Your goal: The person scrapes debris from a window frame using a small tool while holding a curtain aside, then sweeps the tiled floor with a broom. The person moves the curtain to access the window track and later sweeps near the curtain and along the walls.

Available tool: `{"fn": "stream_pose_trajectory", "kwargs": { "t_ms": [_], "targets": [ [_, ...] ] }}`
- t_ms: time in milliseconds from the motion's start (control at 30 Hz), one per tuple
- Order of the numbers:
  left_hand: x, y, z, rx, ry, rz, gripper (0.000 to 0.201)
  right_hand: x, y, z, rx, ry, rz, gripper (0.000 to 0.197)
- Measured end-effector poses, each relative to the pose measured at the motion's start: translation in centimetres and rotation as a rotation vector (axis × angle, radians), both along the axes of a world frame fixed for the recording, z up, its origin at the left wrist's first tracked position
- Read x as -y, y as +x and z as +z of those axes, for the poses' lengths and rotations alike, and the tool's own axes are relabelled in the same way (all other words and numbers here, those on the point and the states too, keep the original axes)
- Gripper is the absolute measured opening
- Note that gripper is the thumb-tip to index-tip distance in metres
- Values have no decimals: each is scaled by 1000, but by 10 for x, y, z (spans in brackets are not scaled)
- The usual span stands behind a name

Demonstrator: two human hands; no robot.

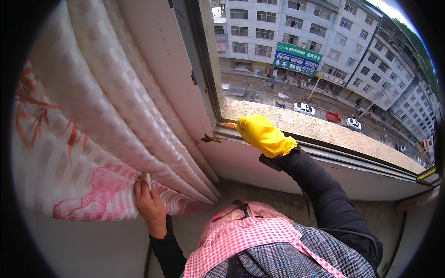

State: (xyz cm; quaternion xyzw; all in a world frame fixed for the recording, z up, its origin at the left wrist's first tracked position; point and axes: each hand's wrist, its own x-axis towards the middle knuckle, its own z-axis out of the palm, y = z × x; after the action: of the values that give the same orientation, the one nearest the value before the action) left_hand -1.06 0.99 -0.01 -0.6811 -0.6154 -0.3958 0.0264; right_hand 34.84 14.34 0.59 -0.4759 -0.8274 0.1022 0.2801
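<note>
On the left a white curtain with a checked weave and pink and orange flower print hangs in folds. My bare left hand is closed on its lower part, with something small and pale at the fingertips. In a yellow glove, my right hand is bunched at the corner of the window frame's lower track. A small orange tip sticks out from the glove toward that corner; whether it is a glove finger or a held thing, I cannot tell.
Beyond the open window lie a rough stone ledge and, far below, a street with cars and apartment blocks. A pink checked apron covers my front. The white wall below the sill has chipped paint near the corner.
</note>
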Motion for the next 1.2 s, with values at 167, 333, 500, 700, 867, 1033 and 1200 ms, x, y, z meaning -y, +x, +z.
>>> {"fn": "stream_pose_trajectory", "kwargs": {
  "t_ms": [167, 333, 500, 700, 867, 1033, 1200],
  "targets": [
    [3, 0, 3, -21, -32, 5, 30, -22, -5, -28, 30, 168, -40, 15],
    [4, 1, 2, 16, -27, 11, 31, -45, -22, -36, 88, 113, -65, 19],
    [3, 1, 1, 6, -37, 29, 32, -55, -13, -21, -87, -254, -39, 27],
    [2, 0, 1, 12, -37, 16, 32, -48, -5, 1, -123, -387, 14, 21],
    [2, 0, 2, 0, -23, 13, 33, -43, -11, 2, -38, -248, -22, 18],
    [2, -1, 1, 1, -20, 2, 32, -37, -11, -12, 78, 53, -9, 14],
    [0, -1, -1, 3, -27, 14, 31, -39, -12, -26, 39, 182, 5, 12]
  ]
}}
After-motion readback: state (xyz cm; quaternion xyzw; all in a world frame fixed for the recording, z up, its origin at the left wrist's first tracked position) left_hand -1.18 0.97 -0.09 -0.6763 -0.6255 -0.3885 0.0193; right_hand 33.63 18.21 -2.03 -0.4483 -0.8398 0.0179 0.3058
